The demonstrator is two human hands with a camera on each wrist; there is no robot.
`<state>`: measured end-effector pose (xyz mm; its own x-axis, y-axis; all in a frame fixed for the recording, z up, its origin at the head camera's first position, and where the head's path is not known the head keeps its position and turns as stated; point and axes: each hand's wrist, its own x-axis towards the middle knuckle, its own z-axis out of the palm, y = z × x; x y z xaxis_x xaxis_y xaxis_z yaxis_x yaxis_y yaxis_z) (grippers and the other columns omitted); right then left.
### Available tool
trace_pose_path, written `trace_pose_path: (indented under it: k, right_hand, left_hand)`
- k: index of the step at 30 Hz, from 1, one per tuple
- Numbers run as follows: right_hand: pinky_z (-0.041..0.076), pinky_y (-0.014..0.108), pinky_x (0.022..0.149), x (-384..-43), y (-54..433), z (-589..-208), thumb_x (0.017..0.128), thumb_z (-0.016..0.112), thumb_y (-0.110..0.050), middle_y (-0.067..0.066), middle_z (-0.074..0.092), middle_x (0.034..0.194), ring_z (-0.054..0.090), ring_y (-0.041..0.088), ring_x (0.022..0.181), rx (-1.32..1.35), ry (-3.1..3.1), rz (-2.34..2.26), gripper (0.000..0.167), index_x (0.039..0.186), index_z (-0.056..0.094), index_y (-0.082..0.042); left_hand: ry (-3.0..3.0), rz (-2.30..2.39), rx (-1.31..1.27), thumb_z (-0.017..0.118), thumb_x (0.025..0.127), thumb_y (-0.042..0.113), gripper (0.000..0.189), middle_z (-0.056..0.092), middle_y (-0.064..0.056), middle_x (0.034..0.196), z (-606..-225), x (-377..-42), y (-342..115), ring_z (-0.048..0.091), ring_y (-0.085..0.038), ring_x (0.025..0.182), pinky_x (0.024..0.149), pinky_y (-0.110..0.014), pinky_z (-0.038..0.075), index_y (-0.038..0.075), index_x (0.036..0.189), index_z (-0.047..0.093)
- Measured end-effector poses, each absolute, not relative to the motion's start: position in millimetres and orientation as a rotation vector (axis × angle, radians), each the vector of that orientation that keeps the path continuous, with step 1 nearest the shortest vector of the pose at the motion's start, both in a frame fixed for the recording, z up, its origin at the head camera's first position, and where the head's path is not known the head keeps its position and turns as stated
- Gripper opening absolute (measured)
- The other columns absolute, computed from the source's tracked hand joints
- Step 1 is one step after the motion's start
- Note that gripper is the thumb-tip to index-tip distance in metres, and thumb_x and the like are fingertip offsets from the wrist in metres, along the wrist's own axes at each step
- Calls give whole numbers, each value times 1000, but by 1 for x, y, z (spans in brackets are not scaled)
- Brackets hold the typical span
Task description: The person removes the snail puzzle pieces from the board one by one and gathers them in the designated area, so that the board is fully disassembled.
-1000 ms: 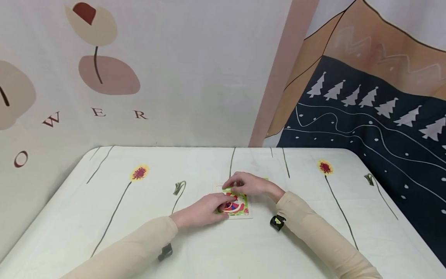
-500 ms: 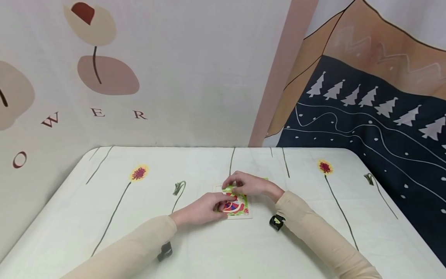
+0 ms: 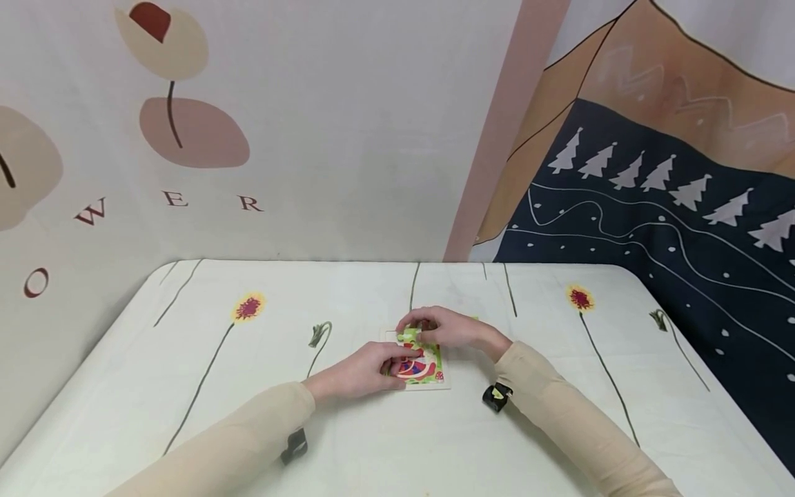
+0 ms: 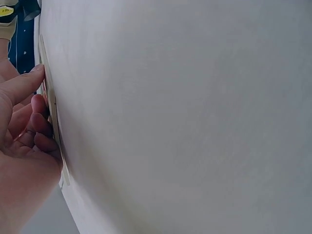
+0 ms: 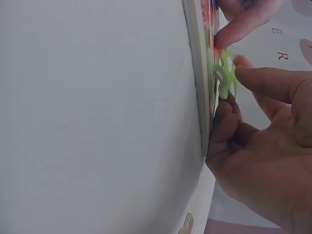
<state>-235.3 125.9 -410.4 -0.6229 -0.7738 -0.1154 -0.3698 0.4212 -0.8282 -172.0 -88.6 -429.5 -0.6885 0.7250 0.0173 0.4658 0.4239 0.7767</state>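
Note:
A small jigsaw puzzle (image 3: pixel 428 373) with a red, blue and green picture lies on a pale board (image 3: pixel 428 388) in the middle of the table. My left hand (image 3: pixel 363 371) rests on its left side, index finger (image 5: pixel 241 29) straight on the picture, thumb near the board's front edge; the other fingers curl beneath the palm. At the puzzle's far end, my right hand (image 3: pixel 448 327) pinches a green jigsaw piece (image 5: pixel 227 73) between thumb and fingers. That piece stands tilted off the picture in the right wrist view. The hands cover much of the puzzle's left and far parts.
Another green-yellow piece (image 3: pixel 475 318) lies on the table just behind my right hand, mostly hidden. White cloth with printed flowers covers the table (image 3: pixel 497 455). A printed curtain (image 3: pixel 348 138) hangs behind the table's far edge.
The green piece in my right hand has tipped up and shows more of its surface. My right fingers have shifted slightly with it, while my left hand has stayed nearly still.

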Motion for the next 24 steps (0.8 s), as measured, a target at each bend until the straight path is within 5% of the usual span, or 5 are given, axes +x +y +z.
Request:
trace_pose_path:
  k: [24]
  right_hand:
    - [41,29,81,-237,130,-413,95,52,1,9,64,108,51,18,92,-838,2176,-1325,24,114,65,3]
  left_hand:
    - [2339,1182,985,75,83,5,48,49,3,75,-428,-171,-88,45,-8,70,64,-22,40,1,128,60]
